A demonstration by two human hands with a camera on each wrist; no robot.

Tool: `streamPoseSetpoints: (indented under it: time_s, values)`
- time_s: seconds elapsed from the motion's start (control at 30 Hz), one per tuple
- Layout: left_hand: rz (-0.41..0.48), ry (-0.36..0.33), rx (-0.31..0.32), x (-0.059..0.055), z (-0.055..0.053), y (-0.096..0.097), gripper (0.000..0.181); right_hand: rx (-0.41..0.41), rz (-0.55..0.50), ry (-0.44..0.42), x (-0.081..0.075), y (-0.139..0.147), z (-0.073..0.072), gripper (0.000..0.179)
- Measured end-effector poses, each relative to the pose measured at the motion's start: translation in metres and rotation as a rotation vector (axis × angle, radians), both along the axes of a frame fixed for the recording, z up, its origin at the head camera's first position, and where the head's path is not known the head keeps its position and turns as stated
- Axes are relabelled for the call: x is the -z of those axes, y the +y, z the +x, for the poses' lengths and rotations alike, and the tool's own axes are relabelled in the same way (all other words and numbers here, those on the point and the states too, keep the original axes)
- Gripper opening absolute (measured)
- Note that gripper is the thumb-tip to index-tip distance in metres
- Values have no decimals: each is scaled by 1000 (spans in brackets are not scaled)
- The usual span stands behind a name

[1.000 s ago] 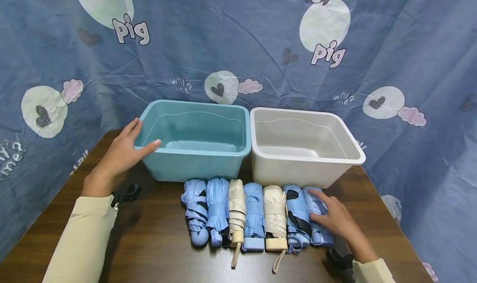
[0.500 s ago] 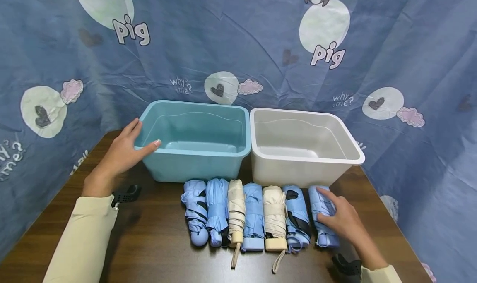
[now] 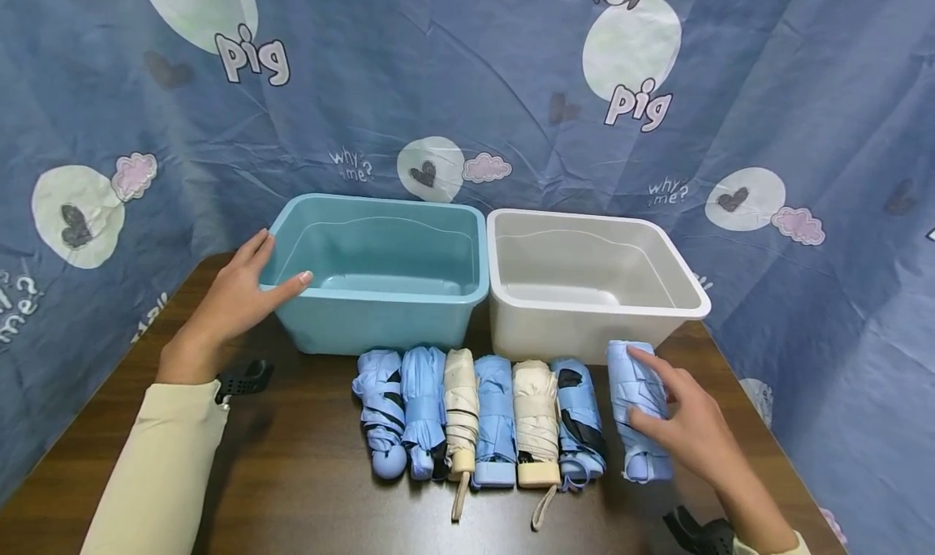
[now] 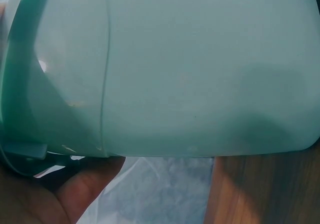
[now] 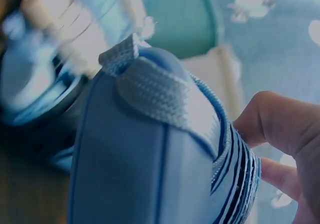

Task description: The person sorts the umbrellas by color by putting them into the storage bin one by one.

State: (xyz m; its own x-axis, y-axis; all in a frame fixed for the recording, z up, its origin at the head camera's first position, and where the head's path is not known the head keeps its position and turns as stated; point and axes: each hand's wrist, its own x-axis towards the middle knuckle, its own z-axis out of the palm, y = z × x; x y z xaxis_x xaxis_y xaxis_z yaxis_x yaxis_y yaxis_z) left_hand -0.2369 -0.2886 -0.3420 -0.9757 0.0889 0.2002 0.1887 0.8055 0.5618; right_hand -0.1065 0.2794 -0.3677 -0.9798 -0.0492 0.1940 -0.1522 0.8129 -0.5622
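Note:
Between the thumb and fingers of my right hand (image 3: pixel 697 429) is a folded light-blue umbrella (image 3: pixel 637 413), lifted at its far end and tilted. Up close in the right wrist view, that umbrella's blue handle end (image 5: pixel 145 149) shows a woven strap (image 5: pixel 155 91). My left hand (image 3: pixel 237 295) rests on the front left corner of a teal bin (image 3: pixel 376 328), its fingers fairly straight and spread along the rim. In the left wrist view, a digit (image 4: pixel 87 189) touches the bin's wall (image 4: pixel 200 74).
A white bin (image 3: pixel 562 328) stands beside the teal one. Before them lies a row of folded umbrellas, blue ones such as the patterned one (image 3: pixel 383 409) and cream ones such as the middle one (image 3: pixel 536 409). A printed blue cloth (image 3: pixel 467 68) hangs behind the wooden table (image 3: pixel 307 474).
My right hand has drawn the rightmost umbrella away from the row to the right and raised its far end. The left hand has stayed on the teal bin's corner.

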Motion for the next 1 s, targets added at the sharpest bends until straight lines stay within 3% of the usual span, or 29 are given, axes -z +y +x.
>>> streamPoseSetpoints:
  time_s: [0.2, 0.37, 0.6, 0.83, 1.0]
  values:
    - [-11, 3, 4, 0, 3, 1, 98, -75, -118, 49, -28, -18, 8, 77]
    - [-25, 1, -1, 0, 6, 1, 99, -162, -243, 49, -53, -36, 3, 74]
    - [-26, -12, 11, -1, 6, 2, 99, -224, -374, -33, -79, -60, -26, 72]
    - [-27, -14, 0, 0, 8, 2, 100, -243, -392, -42, -97, -89, -63, 70]
    - [-25, -10, -9, -2, 6, 1, 100, -257, -436, -69, -110, -113, -80, 69]
